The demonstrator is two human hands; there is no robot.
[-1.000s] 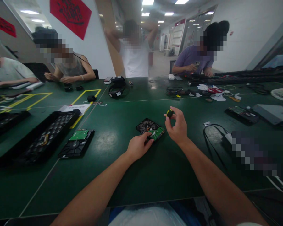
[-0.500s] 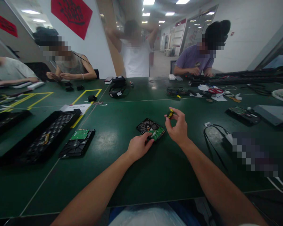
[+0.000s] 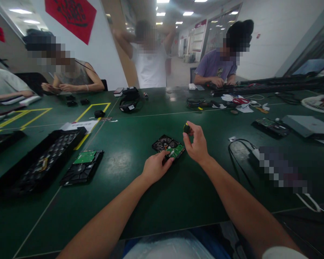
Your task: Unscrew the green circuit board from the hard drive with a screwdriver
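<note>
A black hard drive (image 3: 165,145) with a green circuit board lies flat on the green table (image 3: 140,201) in front of me. My left hand (image 3: 154,167) rests on its near edge, fingers curled against it and holding it down. My right hand (image 3: 196,144) hovers just right of the drive, fingers pinched round the black and yellow handle of a small screwdriver (image 3: 187,127), held upright over the drive's right corner.
A second hard drive (image 3: 82,167) and a long black tray (image 3: 35,162) lie to the left. A black cable (image 3: 241,158) and more boards (image 3: 270,126) sit to the right. Other people sit or stand at the table's far side, with a headset (image 3: 129,99) there.
The view has shifted a little to the right. My right hand with the screwdriver has come slightly closer to the drive. My left hand stays on the drive.
</note>
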